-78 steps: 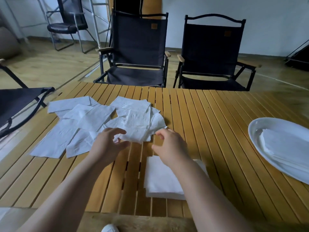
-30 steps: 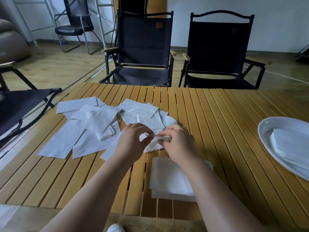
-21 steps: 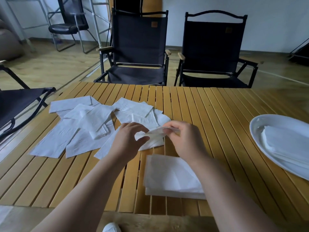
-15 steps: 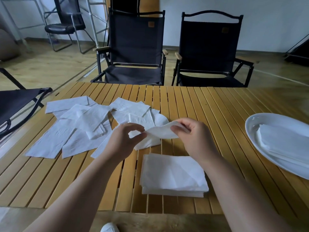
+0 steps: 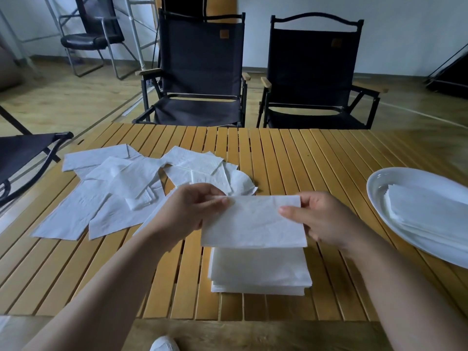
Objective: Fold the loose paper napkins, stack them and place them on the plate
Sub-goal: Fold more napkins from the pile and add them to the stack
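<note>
A white folded napkin (image 5: 253, 221) hangs flat between my hands, just above a stack of folded napkins (image 5: 259, 271) near the table's front edge. My left hand (image 5: 187, 214) pinches its upper left corner. My right hand (image 5: 321, 219) grips its right edge. Several loose unfolded napkins (image 5: 121, 191) lie spread over the left part of the slatted wooden table (image 5: 304, 160). At the right edge sits a white oval plate (image 5: 374, 186) holding a pile of folded napkins (image 5: 428, 214).
Two black folding chairs (image 5: 202, 72) stand behind the table's far edge, and another dark chair (image 5: 22, 155) sits at the left side. A white shoe tip (image 5: 164, 344) shows below the table's front edge.
Both hands lifted one napkin off the loose pile, folded it and drew it back toward me. It is now held flat over the near stack.
</note>
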Demonstrator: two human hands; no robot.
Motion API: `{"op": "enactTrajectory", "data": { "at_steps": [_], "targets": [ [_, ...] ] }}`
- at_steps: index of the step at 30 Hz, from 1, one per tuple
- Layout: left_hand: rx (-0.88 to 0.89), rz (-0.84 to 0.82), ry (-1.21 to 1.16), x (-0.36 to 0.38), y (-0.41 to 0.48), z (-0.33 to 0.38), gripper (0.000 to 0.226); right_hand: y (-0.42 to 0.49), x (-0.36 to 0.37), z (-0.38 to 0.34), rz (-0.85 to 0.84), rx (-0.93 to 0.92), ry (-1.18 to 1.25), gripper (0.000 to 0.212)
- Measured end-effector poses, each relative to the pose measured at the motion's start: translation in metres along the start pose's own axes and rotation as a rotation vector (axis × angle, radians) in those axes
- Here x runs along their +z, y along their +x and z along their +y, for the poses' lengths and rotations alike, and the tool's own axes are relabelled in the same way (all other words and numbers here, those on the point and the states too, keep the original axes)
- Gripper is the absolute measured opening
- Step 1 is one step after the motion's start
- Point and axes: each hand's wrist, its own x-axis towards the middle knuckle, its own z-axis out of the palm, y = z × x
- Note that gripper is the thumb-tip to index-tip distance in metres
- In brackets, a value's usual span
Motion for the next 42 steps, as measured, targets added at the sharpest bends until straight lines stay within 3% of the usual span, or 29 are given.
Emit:
{"op": "enactTrajectory", "data": {
  "at_steps": [5, 23, 30, 33, 36, 39, 42],
  "targets": [
    [-0.139, -0.224, 0.242, 0.001, -0.004, -0.006, 0.009, -0.006, -0.013, 0.013, -0.302, 0.224, -0.203, 0.021],
    [-0.146, -0.270, 0.611, 0.009, 0.009, -0.030, 0.030, 0.005, -0.004, 0.023, -0.339, 0.331, -0.425, 0.029],
    [-0.162, -0.230, 0.756, 0.011, 0.013, -0.031, 0.040, 0.007, -0.004, 0.020, -0.222, 0.378, -0.544, 0.045],
    [-0.178, -0.141, 0.765, 0.002, 0.015, -0.029, 0.040, 0.011, 0.000, 0.016, -0.013, 0.274, -0.523, 0.045],
    [-0.179, 0.027, 0.818, -0.020, 0.014, -0.030, 0.034, 0.018, 0.018, 0.013, 0.181, 0.100, -0.408, 0.030],
    [-0.201, 0.127, 0.884, -0.041, 0.006, -0.035, 0.029, 0.028, 0.043, 0.009, 0.174, 0.020, -0.346, 0.017],
    [-0.258, 0.110, 0.846, -0.056, -0.004, -0.045, 0.036, 0.041, 0.074, -0.001, 0.133, -0.016, -0.310, 0.015]
  ]
}}
